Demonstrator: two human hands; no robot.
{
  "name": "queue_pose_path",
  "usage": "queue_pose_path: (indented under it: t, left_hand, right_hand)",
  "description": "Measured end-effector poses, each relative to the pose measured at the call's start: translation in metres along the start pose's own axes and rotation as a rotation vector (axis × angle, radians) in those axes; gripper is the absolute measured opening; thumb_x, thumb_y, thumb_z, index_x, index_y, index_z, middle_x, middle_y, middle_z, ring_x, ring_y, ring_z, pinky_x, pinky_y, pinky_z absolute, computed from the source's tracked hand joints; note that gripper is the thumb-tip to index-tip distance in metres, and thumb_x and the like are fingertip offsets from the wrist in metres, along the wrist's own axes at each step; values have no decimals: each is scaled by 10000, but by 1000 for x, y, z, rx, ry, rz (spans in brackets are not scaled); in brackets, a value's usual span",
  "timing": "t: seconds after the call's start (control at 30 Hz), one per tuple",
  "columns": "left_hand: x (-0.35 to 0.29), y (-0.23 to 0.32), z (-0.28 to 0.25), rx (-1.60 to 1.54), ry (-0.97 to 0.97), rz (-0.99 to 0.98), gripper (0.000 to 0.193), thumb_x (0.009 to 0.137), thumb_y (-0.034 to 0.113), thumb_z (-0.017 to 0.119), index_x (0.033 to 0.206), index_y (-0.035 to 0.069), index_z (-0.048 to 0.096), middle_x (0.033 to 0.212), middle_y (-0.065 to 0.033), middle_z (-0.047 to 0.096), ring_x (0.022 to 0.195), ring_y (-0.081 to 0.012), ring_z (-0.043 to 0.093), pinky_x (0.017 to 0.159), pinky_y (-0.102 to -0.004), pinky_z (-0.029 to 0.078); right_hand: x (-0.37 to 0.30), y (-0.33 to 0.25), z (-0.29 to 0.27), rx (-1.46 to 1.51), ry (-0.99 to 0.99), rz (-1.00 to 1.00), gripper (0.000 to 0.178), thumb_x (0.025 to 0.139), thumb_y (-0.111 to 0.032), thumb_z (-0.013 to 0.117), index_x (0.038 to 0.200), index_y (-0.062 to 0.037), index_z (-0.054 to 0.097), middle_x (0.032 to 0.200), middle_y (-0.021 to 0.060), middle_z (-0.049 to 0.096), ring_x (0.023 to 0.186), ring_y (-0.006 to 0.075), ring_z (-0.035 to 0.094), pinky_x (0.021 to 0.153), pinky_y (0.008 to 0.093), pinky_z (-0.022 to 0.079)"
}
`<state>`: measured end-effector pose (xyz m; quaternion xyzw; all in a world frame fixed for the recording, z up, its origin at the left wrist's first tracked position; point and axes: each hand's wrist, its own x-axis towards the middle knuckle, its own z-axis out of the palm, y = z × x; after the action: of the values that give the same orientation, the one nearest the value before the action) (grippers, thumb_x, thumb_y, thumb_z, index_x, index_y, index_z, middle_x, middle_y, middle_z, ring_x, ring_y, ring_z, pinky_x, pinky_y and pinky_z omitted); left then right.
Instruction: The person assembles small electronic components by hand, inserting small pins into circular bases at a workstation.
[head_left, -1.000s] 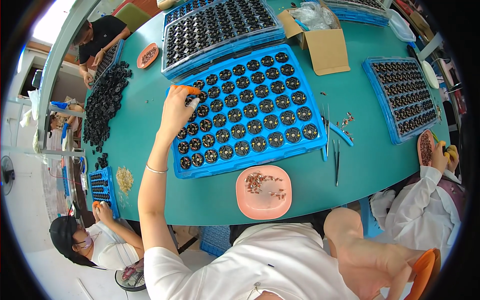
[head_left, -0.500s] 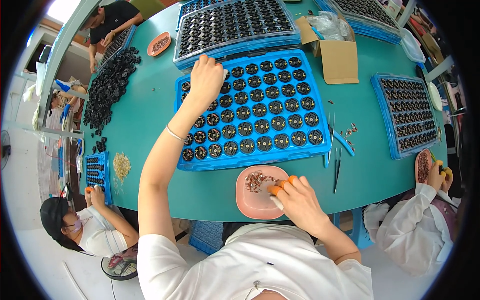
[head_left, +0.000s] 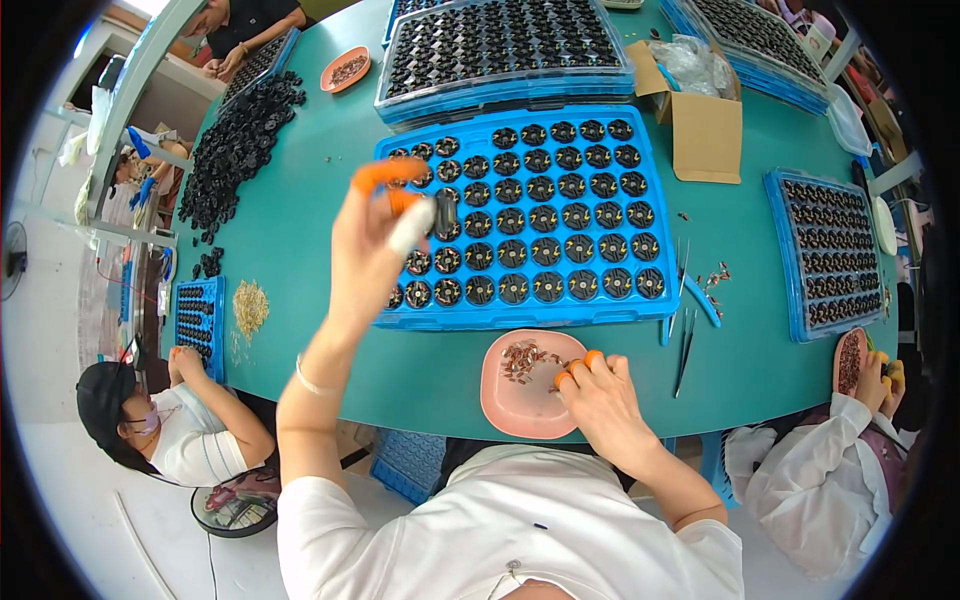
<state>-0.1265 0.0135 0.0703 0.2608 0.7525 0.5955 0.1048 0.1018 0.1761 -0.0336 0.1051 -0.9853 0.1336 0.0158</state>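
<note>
My left hand (head_left: 375, 225), with orange finger covers and a white thumb cover, is raised over the left part of a blue tray (head_left: 520, 314). Between its thumb and fingers is a small round black part (head_left: 443, 214), seen nearly edge-on. Rows of similar black discs with yellow marks fill most of the tray's pockets; one pocket in the far row is vacant. My right hand (head_left: 605, 400), also in orange finger covers, reaches over the right side of a pink bowl (head_left: 520, 405). Its fingertips are pinched together; what they hold is too small to name. Small reddish-brown pieces (head_left: 525, 360) lie in the bowl.
Tweezers (head_left: 686, 352) and blue-handled pliers (head_left: 702, 300) lie right of the tray. Beyond it are stacked covered trays (head_left: 500, 95) and an opened cardboard box (head_left: 706, 138). Black parts (head_left: 235, 155) are heaped at left. Co-workers sit on both sides and at far left.
My left hand has lifted from the far left of the tray and come nearer, now with a black disc in its grip. The right hand stays at the bowl, its fingers shifted slightly.
</note>
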Motion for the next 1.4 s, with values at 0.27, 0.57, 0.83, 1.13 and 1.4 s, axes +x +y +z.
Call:
queue_pose_path:
  t: [0.27,0.57,0.83,1.13,1.4]
  left_hand:
    - [-119,-33,43,-322,-72,-316,226,953,123,548,1102,-27,624,976,-70,652,813,-112,597,701,-252,501]
    - [-123,-31,69,-460,16,-259,139,863,40,644,986,-19,621,943,-69,641,836,-119,570,752,-260,469]
    - [-110,-31,67,-141,-49,-23,167,830,24,675,985,-5,618,915,-46,620,802,-114,557,752,-259,459]
    - [-111,-28,60,-242,54,-126,141,796,83,735,908,25,673,847,-55,651,777,-148,571,691,-266,453]
    - [-103,-25,51,89,-169,87,102,795,37,704,872,9,644,812,-47,629,716,-137,529,630,-253,415]
  right_hand:
    - [10,2,-12,359,140,39,203,748,-170,724,918,-91,647,910,58,573,862,212,504,798,371,316]
    - [44,-10,-39,1296,423,377,139,806,-16,671,940,-12,635,948,71,607,873,151,555,779,293,433]
    - [41,-6,-47,1012,437,271,166,765,-42,708,928,-48,672,979,64,644,910,194,577,841,318,437]
    - [39,4,-51,738,317,126,199,770,-140,731,938,-60,658,927,55,654,850,222,578,772,318,428]
    - [36,4,-50,733,236,102,222,778,-200,732,936,-61,659,892,51,653,789,233,550,751,318,411]
